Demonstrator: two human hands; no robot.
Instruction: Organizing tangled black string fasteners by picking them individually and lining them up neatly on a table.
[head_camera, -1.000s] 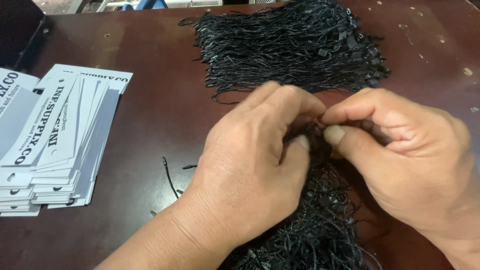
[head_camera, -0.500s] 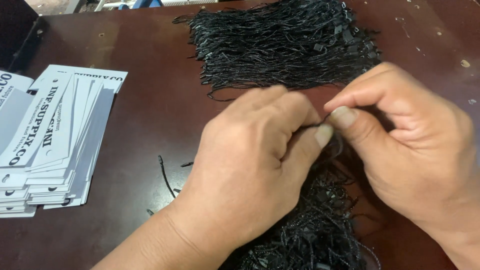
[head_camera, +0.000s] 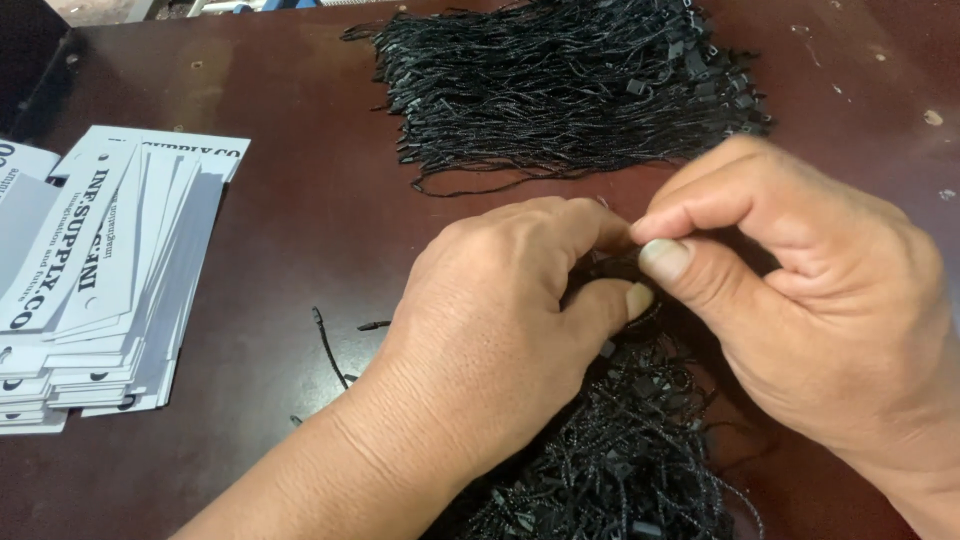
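Note:
My left hand (head_camera: 500, 330) and my right hand (head_camera: 800, 300) meet fingertip to fingertip over a pile of black hang-tag strings (head_camera: 630, 450) on the dark brown table (head_camera: 300, 200). Both hands pinch at a black string between thumb and forefinger; the string itself is mostly hidden by the fingers. A second, larger heap of black strings (head_camera: 560, 90) lies at the far side of the table, beyond the hands.
A fanned stack of white paper tags with black printing (head_camera: 100, 280) lies at the left edge. A loose black string (head_camera: 330, 345) rests on the table beside my left wrist.
The view has shifted slightly. My fingertips have stayed together, working the string, with the right thumb now lower and more exposed.

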